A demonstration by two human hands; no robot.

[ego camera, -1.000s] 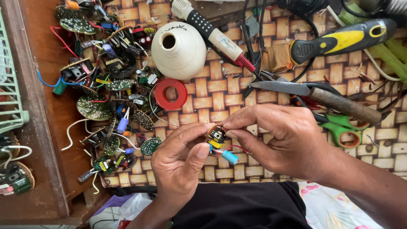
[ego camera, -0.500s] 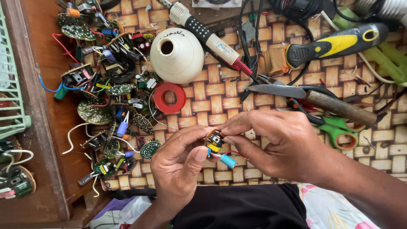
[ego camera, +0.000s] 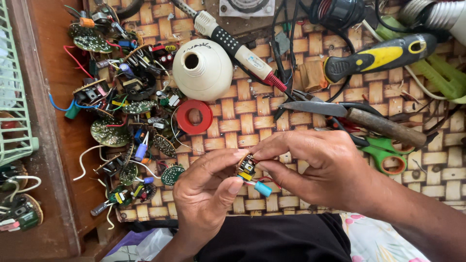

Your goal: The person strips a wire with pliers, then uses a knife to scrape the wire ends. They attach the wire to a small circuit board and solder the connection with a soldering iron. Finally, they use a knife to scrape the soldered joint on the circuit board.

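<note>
My left hand (ego camera: pixel 206 194) and my right hand (ego camera: pixel 318 167) meet low in the middle of the head view, above a woven mat (ego camera: pixel 252 121). Between their fingertips they pinch a small round circuit board (ego camera: pixel 246 168) with yellow and black parts and a light-blue capacitor hanging under it. The left thumb and forefinger hold the board's left edge; the right thumb and forefinger grip its right side. Most of the board is hidden by the fingers.
Many small circuit boards with loose wires (ego camera: pixel 121 111) are heaped at the left. A white bulb dome (ego camera: pixel 202 69), a red ring (ego camera: pixel 194 117), a soldering iron (ego camera: pixel 233 46), pliers (ego camera: pixel 359 116), green scissors (ego camera: pixel 388 155) and a yellow-black screwdriver (ego camera: pixel 378 56) lie on the mat.
Both hands stay on the small board and have shifted slightly, turning it between the fingertips. Nothing else has moved.
</note>
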